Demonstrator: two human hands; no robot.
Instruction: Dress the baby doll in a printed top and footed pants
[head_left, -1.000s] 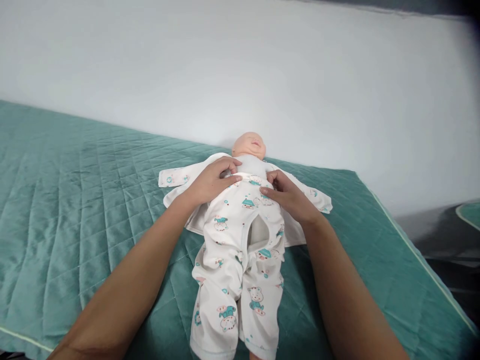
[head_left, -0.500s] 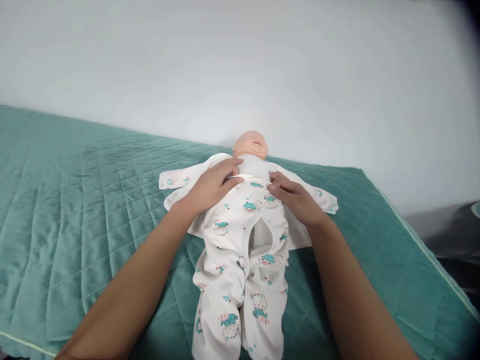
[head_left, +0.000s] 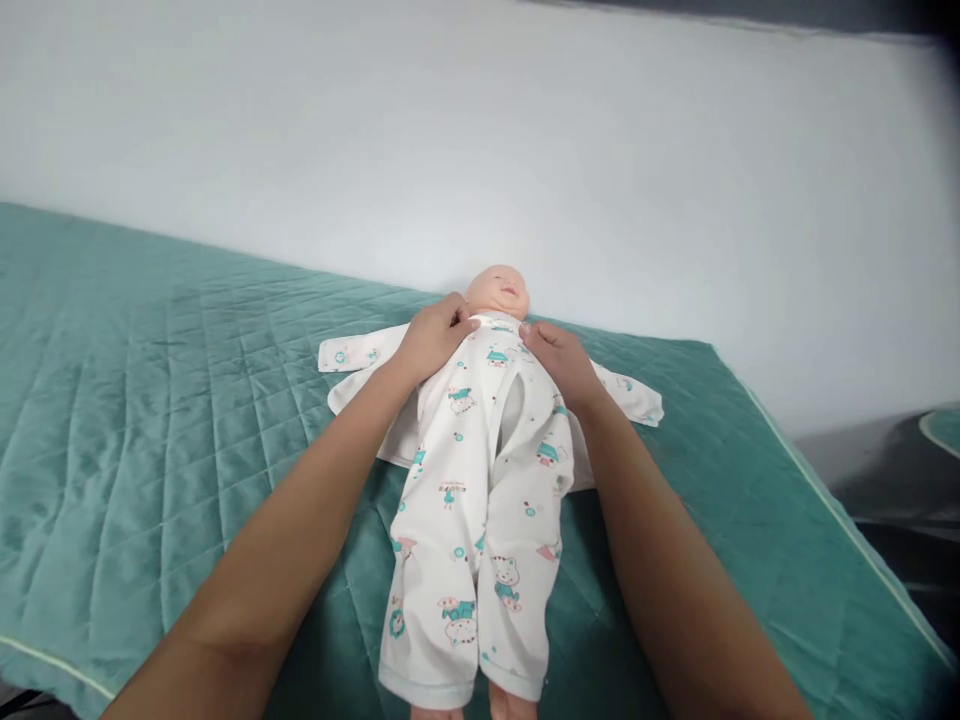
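Observation:
A baby doll [head_left: 498, 290] lies on its back, its head toward the wall. White baby pants [head_left: 450, 500] with teal and pink animal prints cover its legs and torso, and the waistband reaches just under the chin. An open slit shows at the crotch. My left hand [head_left: 436, 340] pinches the waistband at its left side, and my right hand [head_left: 559, 360] grips it at the right. Under the doll a matching white baby top [head_left: 360, 350] is spread with its sleeves out to both sides. The doll's feet [head_left: 511, 703] poke out below the pant cuffs.
A teal quilted cover [head_left: 187, 420] lies beneath everything, with a pale piped edge on the right. Behind it rises a white wall [head_left: 375, 130]. Dark objects [head_left: 907, 570] stand beyond the right edge of the bed.
Both hands have moved up toward the doll's head, drawing the waistband from the belly to the neck. The pant legs have straightened, and the feet now show below the cuffs.

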